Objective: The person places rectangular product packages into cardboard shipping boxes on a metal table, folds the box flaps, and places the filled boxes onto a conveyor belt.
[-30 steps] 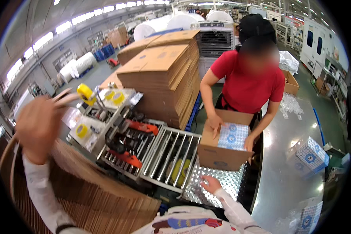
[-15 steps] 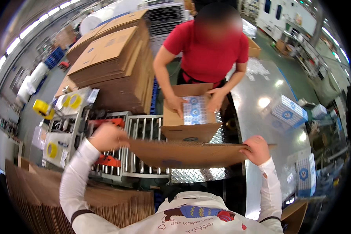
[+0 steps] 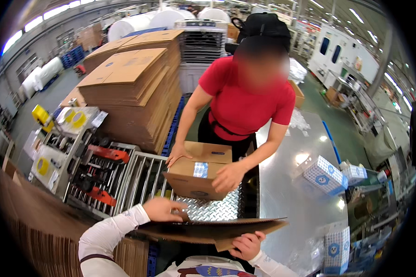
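While held, flat carton [image 3: 208,229] before co-worker's box [image 3: 196,176].

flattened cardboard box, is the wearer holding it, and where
Yes, both hands hold the flattened cardboard box: left hand on its far left edge, right hand under its near edge.

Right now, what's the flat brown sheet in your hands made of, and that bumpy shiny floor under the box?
The sheet looks like corrugated cardboard: matte brown, thin, with a folded flap edge. Left hand and right hand grip it. The plate under the box looks like metal, probably steel or aluminium: silvery, glossy, with a raised diamond pattern. The box also looks like matte brown cardboard.
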`<state>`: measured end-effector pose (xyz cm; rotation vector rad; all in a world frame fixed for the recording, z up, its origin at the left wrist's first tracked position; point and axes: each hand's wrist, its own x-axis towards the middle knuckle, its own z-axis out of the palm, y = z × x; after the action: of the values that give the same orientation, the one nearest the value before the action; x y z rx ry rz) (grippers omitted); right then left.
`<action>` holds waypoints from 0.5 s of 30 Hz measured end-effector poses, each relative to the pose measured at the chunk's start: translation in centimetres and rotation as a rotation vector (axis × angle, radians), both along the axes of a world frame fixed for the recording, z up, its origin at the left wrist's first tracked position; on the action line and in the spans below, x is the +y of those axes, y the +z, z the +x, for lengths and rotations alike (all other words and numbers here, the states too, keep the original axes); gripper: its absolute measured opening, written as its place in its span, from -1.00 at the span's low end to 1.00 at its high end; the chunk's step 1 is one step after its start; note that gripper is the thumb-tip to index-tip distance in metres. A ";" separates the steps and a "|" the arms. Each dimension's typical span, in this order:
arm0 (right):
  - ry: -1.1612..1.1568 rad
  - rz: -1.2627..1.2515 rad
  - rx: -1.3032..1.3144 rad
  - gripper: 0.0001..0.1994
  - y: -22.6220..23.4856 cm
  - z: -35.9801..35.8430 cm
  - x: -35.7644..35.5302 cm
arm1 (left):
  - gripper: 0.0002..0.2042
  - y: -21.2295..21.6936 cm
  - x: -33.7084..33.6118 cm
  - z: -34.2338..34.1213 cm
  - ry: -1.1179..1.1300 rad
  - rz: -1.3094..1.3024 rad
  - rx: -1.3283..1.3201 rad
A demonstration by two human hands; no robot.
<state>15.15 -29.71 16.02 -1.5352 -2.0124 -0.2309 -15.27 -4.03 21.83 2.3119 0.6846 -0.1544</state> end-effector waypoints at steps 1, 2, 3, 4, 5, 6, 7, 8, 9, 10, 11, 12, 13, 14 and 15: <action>0.042 -0.071 0.030 -0.80 1.3 0.9 1.4 | -0.46 2.1 -0.5 0.7 0.081 0.305 0.075; 0.087 -0.087 0.070 -0.75 2.9 1.8 3.7 | -0.47 3.7 -0.6 1.0 0.197 0.413 0.081; 0.225 -0.106 0.121 -0.74 4.5 3.4 5.2 | -0.50 2.7 -0.1 -1.0 0.422 0.343 0.047; 0.364 -0.119 0.165 -0.71 6.3 5.3 6.6 | -0.54 2.4 -0.2 -3.2 0.591 0.483 0.143; 0.505 -0.122 0.198 -0.68 8.1 6.6 8.0 | -0.64 2.6 -0.7 -4.6 0.737 0.454 0.198; 0.727 -0.164 0.208 -0.67 10.5 7.1 8.5 | -0.68 2.9 -2.5 -4.5 0.769 0.461 0.194; 0.950 -0.208 0.215 -0.65 12.4 7.4 8.5 | -0.70 3.2 -4.7 -3.6 0.802 0.468 0.194; 1.116 -0.238 0.201 -0.60 13.0 6.5 8.3 | -0.71 4.0 -7.1 0.0 0.757 0.390 0.183; 1.095 -0.287 0.054 -0.60 11.9 5.1 7.8 | -0.74 3.3 -9.1 2.9 0.390 0.495 0.231; 0.947 -0.592 -0.199 -0.67 7.3 4.4 7.2 | -0.65 3.1 -12.4 5.2 0.271 0.302 0.195; 0.780 -0.848 -0.517 -0.66 2.6 3.9 6.8 | -0.53 4.2 -15.7 8.0 0.160 0.079 0.166; 0.700 -0.980 -0.654 -0.70 -4.3 4.7 6.3 | -0.40 5.6 -19.0 10.7 0.063 -0.141 0.155; 0.723 -1.047 -0.643 -0.71 -11.9 5.6 5.6 | -0.40 -1.8 -23.3 9.2 -0.036 0.406 -0.303; 0.737 -1.146 -0.575 -0.70 -17.4 6.9 5.0 | -0.42 -3.1 -23.9 9.6 -0.087 0.595 -0.278; 0.776 -1.221 -0.401 -0.68 -19.1 8.0 5.1 | -0.42 -3.4 -22.4 10.6 -0.153 0.376 -0.124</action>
<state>23.14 -24.57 -3.04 -1.1070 -3.1335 1.2963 -4.67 -26.41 18.45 2.7078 0.5066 0.0543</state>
